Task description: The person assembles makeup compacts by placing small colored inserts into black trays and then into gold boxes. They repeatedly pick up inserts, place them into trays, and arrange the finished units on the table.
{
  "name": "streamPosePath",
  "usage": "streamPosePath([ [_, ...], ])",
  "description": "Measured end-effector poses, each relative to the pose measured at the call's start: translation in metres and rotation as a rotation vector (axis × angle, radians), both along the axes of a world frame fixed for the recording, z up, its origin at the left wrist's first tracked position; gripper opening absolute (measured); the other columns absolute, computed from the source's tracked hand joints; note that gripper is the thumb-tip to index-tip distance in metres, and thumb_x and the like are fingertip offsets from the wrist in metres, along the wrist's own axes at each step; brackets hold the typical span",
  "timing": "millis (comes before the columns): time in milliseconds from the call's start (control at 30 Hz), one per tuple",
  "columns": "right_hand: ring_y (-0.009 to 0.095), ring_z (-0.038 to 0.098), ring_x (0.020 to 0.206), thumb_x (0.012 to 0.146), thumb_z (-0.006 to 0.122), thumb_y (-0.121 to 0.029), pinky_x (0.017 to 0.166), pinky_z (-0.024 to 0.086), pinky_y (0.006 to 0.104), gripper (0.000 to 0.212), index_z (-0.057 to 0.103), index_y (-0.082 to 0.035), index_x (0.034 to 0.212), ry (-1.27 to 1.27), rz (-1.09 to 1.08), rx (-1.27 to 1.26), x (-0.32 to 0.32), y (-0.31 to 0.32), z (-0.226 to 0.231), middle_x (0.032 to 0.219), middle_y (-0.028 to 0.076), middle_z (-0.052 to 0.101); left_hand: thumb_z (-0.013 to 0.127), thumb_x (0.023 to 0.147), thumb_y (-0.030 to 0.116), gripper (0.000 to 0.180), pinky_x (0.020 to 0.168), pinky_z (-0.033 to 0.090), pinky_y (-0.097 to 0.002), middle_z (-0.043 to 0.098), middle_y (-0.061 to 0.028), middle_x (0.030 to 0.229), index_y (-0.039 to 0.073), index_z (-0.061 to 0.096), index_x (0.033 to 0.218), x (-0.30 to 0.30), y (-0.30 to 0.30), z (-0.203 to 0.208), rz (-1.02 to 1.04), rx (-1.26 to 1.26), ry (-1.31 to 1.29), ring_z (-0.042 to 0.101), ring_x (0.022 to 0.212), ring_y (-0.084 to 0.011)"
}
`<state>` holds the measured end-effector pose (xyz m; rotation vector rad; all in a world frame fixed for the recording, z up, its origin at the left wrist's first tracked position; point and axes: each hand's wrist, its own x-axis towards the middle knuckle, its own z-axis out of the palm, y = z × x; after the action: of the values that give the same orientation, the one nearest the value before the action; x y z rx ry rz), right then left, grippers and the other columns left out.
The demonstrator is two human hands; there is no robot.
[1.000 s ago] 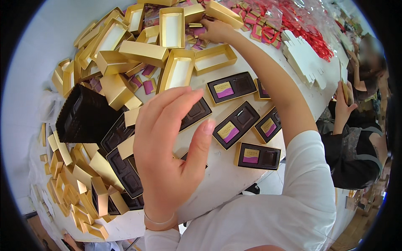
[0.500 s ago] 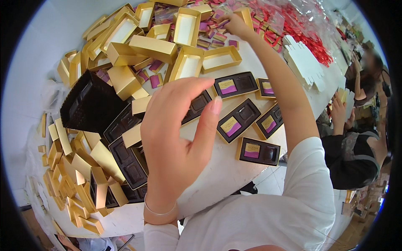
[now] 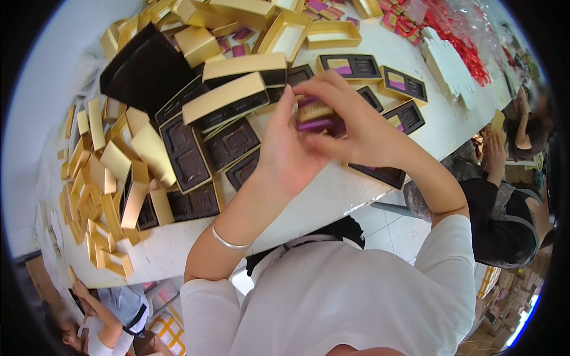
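Small gold-and-purple wrapped chocolates point(image 3: 314, 111) sit between my two hands, over the table's front part. My right hand point(image 3: 362, 124) has its fingers curled round them from the right. Against their left side, my left hand point(image 3: 291, 145) is cupped, palm turned up, its fingertips close to the right ones. How many pieces there are is hidden by the fingers. Behind and right of my hands lie gold boxes with dark trays, among them one box point(image 3: 350, 66) and another box point(image 3: 404, 83), each with one wrapped piece. Part of a dark-trayed box point(image 3: 383, 173) shows under my right wrist.
Left of my hands lie gold boxes with dark trays point(image 3: 185, 155), two gold-sided ones point(image 3: 228, 101) stacked across them. A black tray stack point(image 3: 145, 74) leans behind. Empty gold boxes point(image 3: 89, 190) pile up far left. White card point(image 3: 448, 68) and red ribbons point(image 3: 469, 56) lie right. Other people work nearby.
My right hand has come back from the far pile with wrapped chocolates and now meets my left hand. The view has shifted, and two gold-sided boxes now lie across the trays on the left.
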<state>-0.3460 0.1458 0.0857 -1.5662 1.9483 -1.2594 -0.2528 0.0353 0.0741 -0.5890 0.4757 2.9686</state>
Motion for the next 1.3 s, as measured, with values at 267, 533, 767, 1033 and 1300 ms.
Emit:
streamPosePath([
  [267,0.027,0.055,0.091,0.076,0.063,0.002,0.075,0.047,0.0337,0.035,0.058,-0.002,0.110,0.186,0.067,-0.140,0.044,0.024,-0.014,0.105,0.012,0.058,0.033,0.098,0.042,0.046,0.093,0.045,-0.0387,0.053,-0.0111,0.113,0.003,0.045,0.119,0.065,0.004,-0.029,-0.022,0.010,0.040,0.054,0.105,-0.0244],
  [533,0.018,0.057,0.088,0.077,0.065,-0.002,0.081,0.045,0.0301,0.034,0.060,-0.003,0.111,-0.168,-0.118,-0.107,0.035,0.025,-0.019,0.102,0.008,0.063,0.043,0.096,0.037,0.034,0.067,0.049,-0.0293,0.059,-0.0045,0.089,0.008,0.054,0.108,0.075,-0.013,-0.026,-0.027,-0.323,-0.026,0.057,0.081,-0.0147],
  [767,0.027,0.057,0.099,0.073,0.072,-0.006,0.081,0.048,0.0329,0.037,0.060,0.002,0.107,0.167,-0.069,-0.129,0.045,0.017,-0.013,0.114,0.015,0.058,0.054,0.091,0.035,0.031,0.038,0.027,-0.0178,0.048,0.0026,0.060,0.006,0.061,0.085,0.060,-0.021,-0.019,-0.132,-0.852,-0.014,0.037,0.045,-0.0031],
  [1033,0.026,0.060,0.082,0.079,0.063,-0.004,0.068,0.048,0.0317,0.013,0.063,-0.001,0.092,0.201,-0.025,-0.189,-0.014,-0.002,-0.016,0.092,0.011,0.062,0.057,0.089,0.028,0.029,0.039,0.031,-0.0205,0.054,-0.0019,0.073,0.001,0.063,0.094,0.038,-0.053,-0.014,-0.334,-0.776,0.132,0.045,0.051,-0.0059],
  [1300,0.029,0.060,0.079,0.080,0.061,-0.009,0.067,0.049,0.0362,0.015,0.059,-0.002,0.094,0.733,0.061,0.096,-0.051,-0.036,-0.057,0.088,0.011,0.060,0.056,0.079,0.005,0.042,0.078,0.049,-0.0378,0.054,-0.0107,0.120,0.006,0.055,0.121,0.009,-0.072,-0.037,-0.131,-2.396,-0.166,0.060,0.090,-0.0302],
])
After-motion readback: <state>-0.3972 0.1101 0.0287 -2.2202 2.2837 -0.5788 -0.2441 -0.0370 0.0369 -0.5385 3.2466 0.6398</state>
